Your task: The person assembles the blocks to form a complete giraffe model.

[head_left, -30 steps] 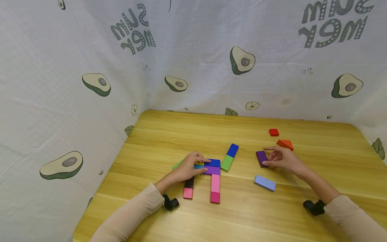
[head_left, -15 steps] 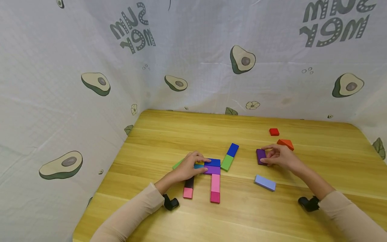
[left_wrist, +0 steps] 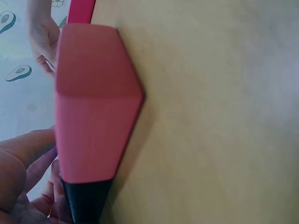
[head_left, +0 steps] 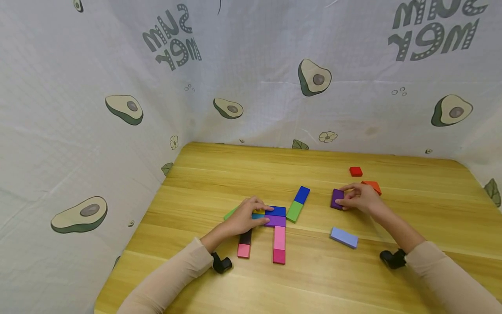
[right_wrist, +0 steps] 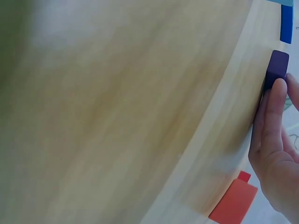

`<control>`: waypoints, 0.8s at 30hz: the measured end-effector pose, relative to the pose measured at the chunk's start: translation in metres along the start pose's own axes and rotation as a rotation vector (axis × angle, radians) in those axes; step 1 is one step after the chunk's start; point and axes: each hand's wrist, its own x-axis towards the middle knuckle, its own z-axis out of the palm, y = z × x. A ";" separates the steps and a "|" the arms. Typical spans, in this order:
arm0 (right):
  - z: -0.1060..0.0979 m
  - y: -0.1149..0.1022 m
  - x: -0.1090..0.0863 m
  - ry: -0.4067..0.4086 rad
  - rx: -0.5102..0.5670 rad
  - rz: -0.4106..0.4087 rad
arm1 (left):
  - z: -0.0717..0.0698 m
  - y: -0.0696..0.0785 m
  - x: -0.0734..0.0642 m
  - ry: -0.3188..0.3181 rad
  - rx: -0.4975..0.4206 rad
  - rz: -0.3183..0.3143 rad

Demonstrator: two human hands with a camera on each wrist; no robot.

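In the head view my right hand (head_left: 362, 199) pinches a dark purple block (head_left: 336, 198) between thumb and fingers, low over the wooden table. The same purple block (right_wrist: 279, 64) shows at the fingertips in the right wrist view. My left hand (head_left: 245, 214) rests over a flat figure of blocks. Its index finger lies on a blue block (head_left: 279, 211) and its thumb touches a violet block (head_left: 279, 221); part of a yellow block is hidden beneath. Below hang a black block (head_left: 245, 237) with a pink block (head_left: 243, 250), and a light pink block (head_left: 279, 237) above a magenta block (head_left: 279, 256).
A blue block (head_left: 302, 194) and green block (head_left: 295, 211) form a slanted strip between the hands. A light blue block (head_left: 344, 237) lies nearer me. An orange triangular block (head_left: 374, 187) and a red block (head_left: 355, 171) lie behind the right hand. White patterned cloth (head_left: 259, 65) encloses the table.
My right hand has moved slightly away from me and to the left, and the purple block has moved and turned with it. My left hand has stayed in place.
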 end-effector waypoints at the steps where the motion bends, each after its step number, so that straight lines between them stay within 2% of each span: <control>1: 0.000 0.000 0.001 0.001 -0.002 0.005 | 0.000 0.000 0.000 0.001 0.000 -0.001; 6: 0.000 -0.001 0.007 0.022 -0.014 0.040 | 0.000 0.000 0.001 0.003 0.004 -0.003; 12: 0.001 -0.004 0.014 0.047 0.044 0.061 | 0.000 0.000 0.002 0.002 0.012 0.008; 24: 0.006 -0.008 0.032 0.085 0.064 0.118 | 0.001 -0.002 0.001 0.002 0.005 0.009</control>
